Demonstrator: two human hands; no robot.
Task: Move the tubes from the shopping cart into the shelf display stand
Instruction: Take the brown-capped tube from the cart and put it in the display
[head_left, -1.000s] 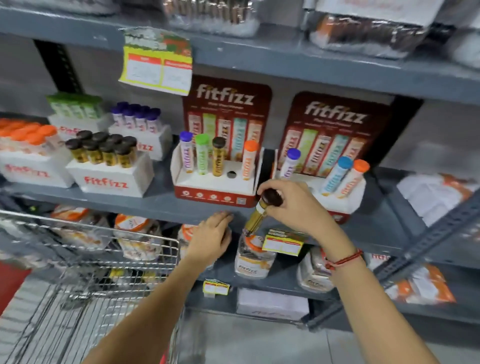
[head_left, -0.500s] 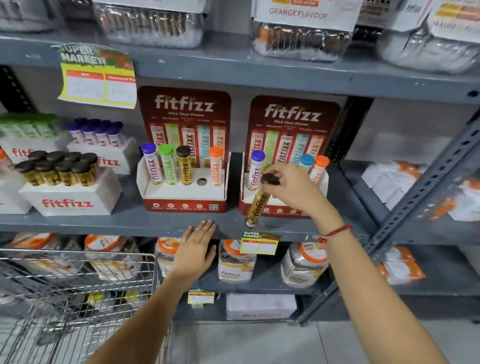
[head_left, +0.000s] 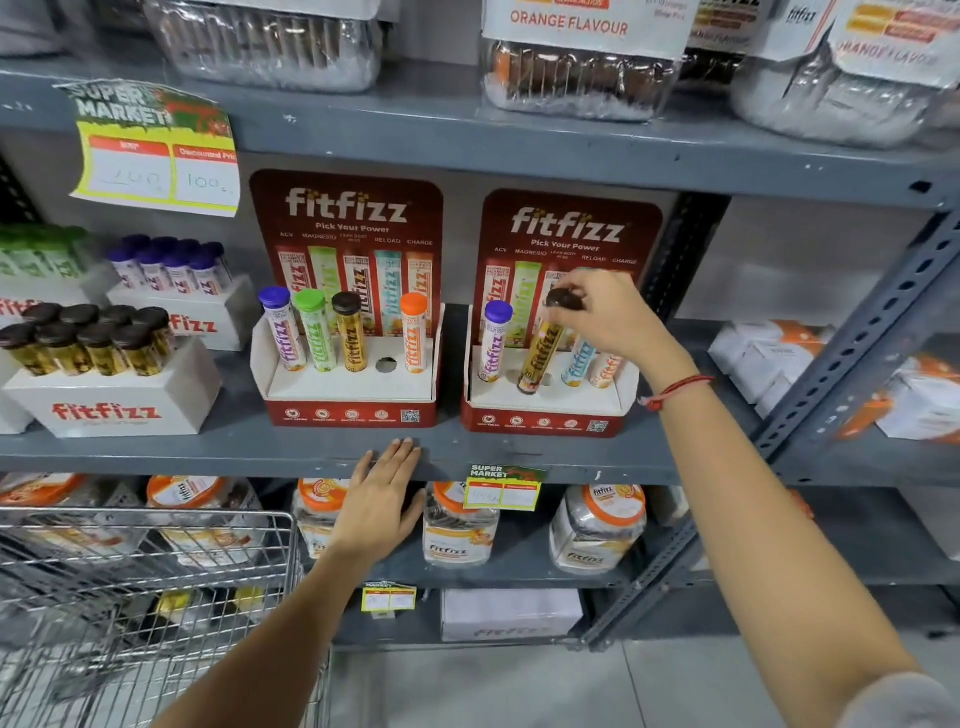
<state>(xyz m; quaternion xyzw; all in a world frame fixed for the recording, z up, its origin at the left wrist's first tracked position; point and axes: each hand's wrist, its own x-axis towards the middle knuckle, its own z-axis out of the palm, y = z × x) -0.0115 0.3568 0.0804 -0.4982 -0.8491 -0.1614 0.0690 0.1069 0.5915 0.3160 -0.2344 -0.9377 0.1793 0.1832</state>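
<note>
Your right hand (head_left: 605, 312) pinches the dark cap of a yellow tube (head_left: 540, 353), its base tilted into a hole of the right cardboard display stand (head_left: 545, 410), between a purple-capped tube (head_left: 493, 340) and a blue one (head_left: 576, 364). Your left hand (head_left: 382, 504) lies flat and open on the metal shelf edge (head_left: 208, 457). The wire cart (head_left: 130, 571) sits lower left.

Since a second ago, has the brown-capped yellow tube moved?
Yes. The right hand lifted the brown-capped yellow tube from below the shelf edge up into the right display stand.

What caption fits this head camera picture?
Right hand lowers a yellow tube into the right display stand.
</note>
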